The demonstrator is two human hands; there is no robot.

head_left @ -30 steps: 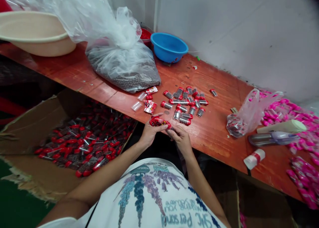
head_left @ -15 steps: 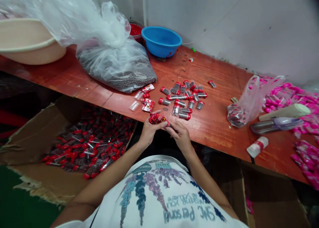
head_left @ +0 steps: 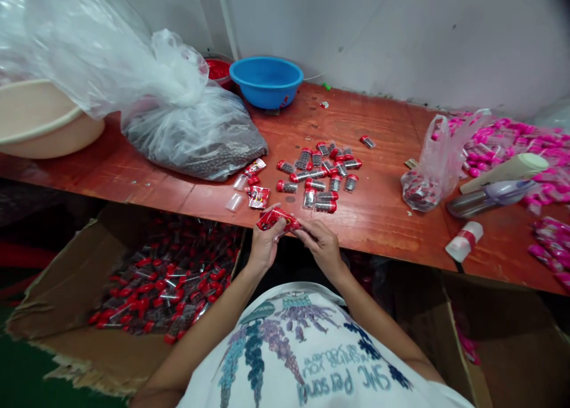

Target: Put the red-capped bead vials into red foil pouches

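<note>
Just in front of the table's near edge, my left hand [head_left: 266,244] is closed on a shiny red printed packet [head_left: 278,219]. The fingers of my right hand [head_left: 321,242] pinch the packet's right end; the exact grip at the fingertips is hard to see. Beyond the hands lies a loose group of small clear bottles with red caps [head_left: 327,195], filled with dark beads. Left of them are another red packet [head_left: 258,198] and a clear uncapped tube [head_left: 234,202].
A tied plastic bag of dark beads [head_left: 209,152] and a blue basin [head_left: 266,78] stand behind. Below left is a cardboard box [head_left: 66,277] of red-capped bottles. On the right sit a small plastic bag [head_left: 423,188], a tape roll [head_left: 464,242] and pink packets [head_left: 512,141].
The view has tilted and turned slightly, shifting the table contents. The red packet appears more stretched out between my hands; both hands keep hold of it.
</note>
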